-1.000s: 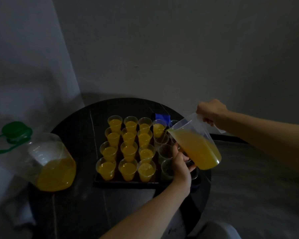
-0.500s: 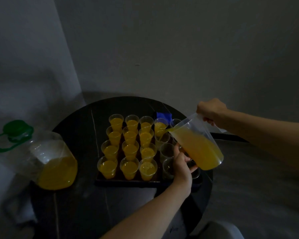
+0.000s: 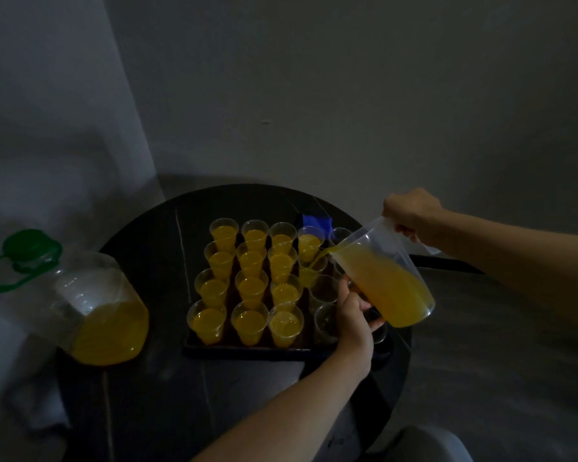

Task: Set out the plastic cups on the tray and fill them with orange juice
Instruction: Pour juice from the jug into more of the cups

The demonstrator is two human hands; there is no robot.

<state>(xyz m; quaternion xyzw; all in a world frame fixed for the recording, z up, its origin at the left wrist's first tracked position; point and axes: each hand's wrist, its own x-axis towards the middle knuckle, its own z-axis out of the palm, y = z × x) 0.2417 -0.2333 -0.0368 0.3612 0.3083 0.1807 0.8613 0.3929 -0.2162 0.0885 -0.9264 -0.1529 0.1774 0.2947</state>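
Head view, dim: right hand (image 3: 411, 215) grips the tilted pitcher (image 3: 374, 238), pouring orange juice (image 3: 392, 291) into a cup (image 3: 309, 275) on the tray (image 3: 247, 350). The left hand (image 3: 354, 315) partly hides the empty cups (image 3: 323, 290); whether it holds anything behind the pitcher cannot be told.

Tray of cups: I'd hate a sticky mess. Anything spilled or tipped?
Nothing stands out. The clear plastic cups stand upright on the dark tray, and the stream from the clear plastic jug lands inside one. Dim light could hide small drips.
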